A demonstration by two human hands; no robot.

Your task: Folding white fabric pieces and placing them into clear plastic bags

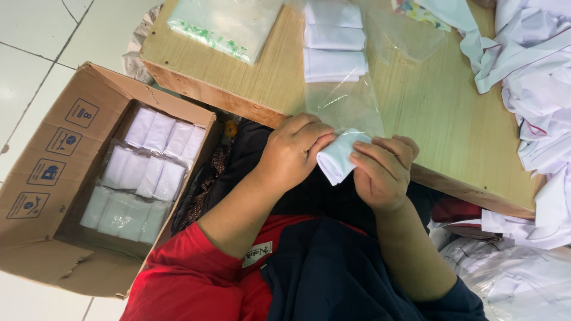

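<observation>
Both hands are pinching one folded white cloth [336,159] right at the table edge [452,125]: left hand [294,151] grips its left side, right hand [380,169] its right, at the mouth of a clear plastic bag [345,107]. That thin bag could easily bunch up or tear if the fold catches. The cardboard box [44,178] on the floor holds bagged packs of white cloths [146,172].

Bright, even light w/ soft shadows; sharp focus, slight glare on floor tiles [35,35].
</observation>
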